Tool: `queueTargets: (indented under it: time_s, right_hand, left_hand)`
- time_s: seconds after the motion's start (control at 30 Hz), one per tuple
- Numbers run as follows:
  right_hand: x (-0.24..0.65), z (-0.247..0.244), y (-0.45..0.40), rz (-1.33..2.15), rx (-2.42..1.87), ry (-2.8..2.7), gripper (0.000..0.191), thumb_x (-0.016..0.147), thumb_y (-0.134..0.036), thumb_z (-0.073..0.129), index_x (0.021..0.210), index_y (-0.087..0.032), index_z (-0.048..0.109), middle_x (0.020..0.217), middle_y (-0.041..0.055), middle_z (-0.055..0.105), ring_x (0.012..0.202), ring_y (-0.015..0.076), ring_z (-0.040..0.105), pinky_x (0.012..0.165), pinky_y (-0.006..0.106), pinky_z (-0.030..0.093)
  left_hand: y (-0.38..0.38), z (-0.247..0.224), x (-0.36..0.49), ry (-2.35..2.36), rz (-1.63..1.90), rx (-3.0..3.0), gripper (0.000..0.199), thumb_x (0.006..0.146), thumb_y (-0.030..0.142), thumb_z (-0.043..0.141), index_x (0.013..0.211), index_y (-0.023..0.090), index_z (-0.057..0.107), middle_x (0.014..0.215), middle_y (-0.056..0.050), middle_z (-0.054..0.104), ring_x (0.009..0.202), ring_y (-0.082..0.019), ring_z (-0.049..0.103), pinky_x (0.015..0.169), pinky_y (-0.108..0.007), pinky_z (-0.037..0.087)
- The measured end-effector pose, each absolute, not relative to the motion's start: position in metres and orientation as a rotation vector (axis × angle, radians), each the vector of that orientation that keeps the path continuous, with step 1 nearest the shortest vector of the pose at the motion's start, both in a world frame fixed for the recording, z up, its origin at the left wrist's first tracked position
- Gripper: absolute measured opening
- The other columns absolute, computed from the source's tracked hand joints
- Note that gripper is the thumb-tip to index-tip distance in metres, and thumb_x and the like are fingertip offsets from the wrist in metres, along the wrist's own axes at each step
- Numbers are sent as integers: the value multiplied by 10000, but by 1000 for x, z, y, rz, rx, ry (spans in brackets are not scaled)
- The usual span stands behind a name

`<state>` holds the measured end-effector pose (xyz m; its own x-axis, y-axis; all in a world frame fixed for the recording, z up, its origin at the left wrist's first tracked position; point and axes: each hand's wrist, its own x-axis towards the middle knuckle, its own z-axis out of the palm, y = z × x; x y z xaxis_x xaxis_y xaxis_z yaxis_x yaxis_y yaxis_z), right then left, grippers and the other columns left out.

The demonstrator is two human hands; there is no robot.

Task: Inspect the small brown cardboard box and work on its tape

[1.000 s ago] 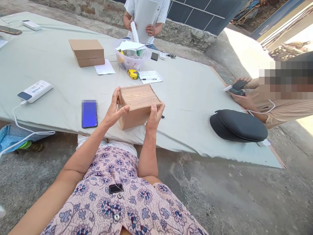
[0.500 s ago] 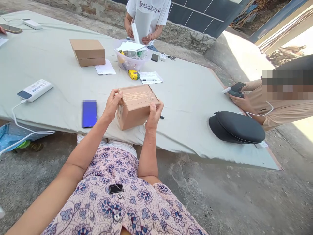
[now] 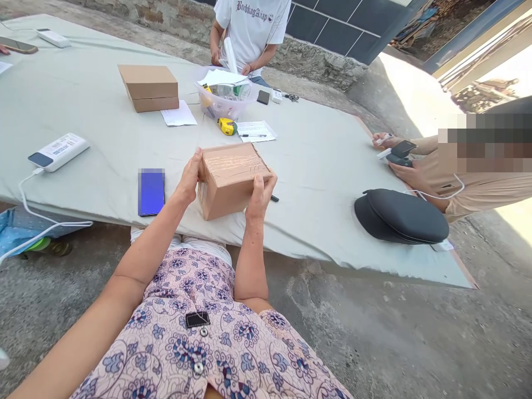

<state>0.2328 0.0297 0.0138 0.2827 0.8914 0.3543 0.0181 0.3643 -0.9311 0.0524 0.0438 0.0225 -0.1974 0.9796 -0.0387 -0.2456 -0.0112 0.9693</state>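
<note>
A brown cardboard box (image 3: 233, 191) with shiny tape across its top is held between my hands at the near edge of the table. My left hand (image 3: 191, 176) grips its left side, the thumb hidden or pressed flat along the upper corner. On the right corner, my right hand (image 3: 261, 194) is closed round the box with its thumb on the near top edge. A phone with a blue screen (image 3: 152, 192) lies left of the box. Partly hidden behind my right hand is a small black object (image 3: 275, 198).
On the cloth-covered table (image 3: 316, 166) are another cardboard box (image 3: 152, 88), a plastic basket (image 3: 224, 105), a yellow tape measure (image 3: 227, 127), a paper with a pen (image 3: 256, 132), a power bank (image 3: 60, 152) and a black case (image 3: 401, 216). People are at the far side and right.
My left thumb has shifted off the box's top toward its left edge. At the right, the person's other hand has come into view holding a small white object. The box has barely moved.
</note>
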Motion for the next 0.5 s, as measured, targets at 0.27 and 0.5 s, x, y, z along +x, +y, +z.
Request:
queueTargets:
  time_s: [0.27,0.5]
  right_hand:
    - [230,16,28,747,-1030,-1134,557,884,-639,524,1271,-243,472,1294,98,601,1237,236,592,1129,473,476]
    - [229,12,27,721,-1030,-1156,559,907,-652,502,1295,-250,476,1299,100,599,1262,240,585,1138,487,476]
  left_hand:
    - [59,36,36,1169,1362,855,542,791,756,628,895,225,598,721,-24,641,821,-243,665,737,-341,473]
    - [59,23,47,1155,1444,845,674,791,897,517,871,234,612,736,-40,636,887,-283,673,755,-367,478]
